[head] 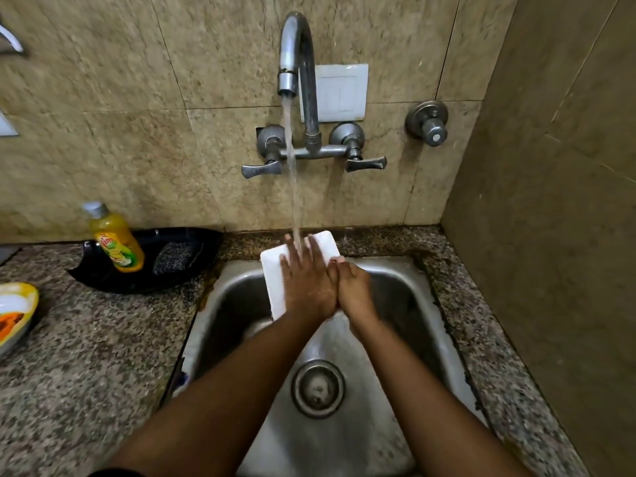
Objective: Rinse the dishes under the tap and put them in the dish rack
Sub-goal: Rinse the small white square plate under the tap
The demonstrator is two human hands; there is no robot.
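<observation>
A white rectangular plate (275,273) is held tilted over the back of the steel sink (406,304), under the tap (296,53). Water runs from the spout onto my left hand (306,280), which lies flat on the plate's face with fingers spread and straight. My right hand (354,287) grips the plate's right edge, thumb curled over the rim. Most of the plate's middle is hidden by my hands. No dish rack is in view.
A yellow dish soap bottle (115,239) and a dark scrubber (172,256) lie in a black tray (206,246) on the granite counter left of the sink. A yellow-and-white bowl (15,311) sits at the far left edge. A wall stands close on the right.
</observation>
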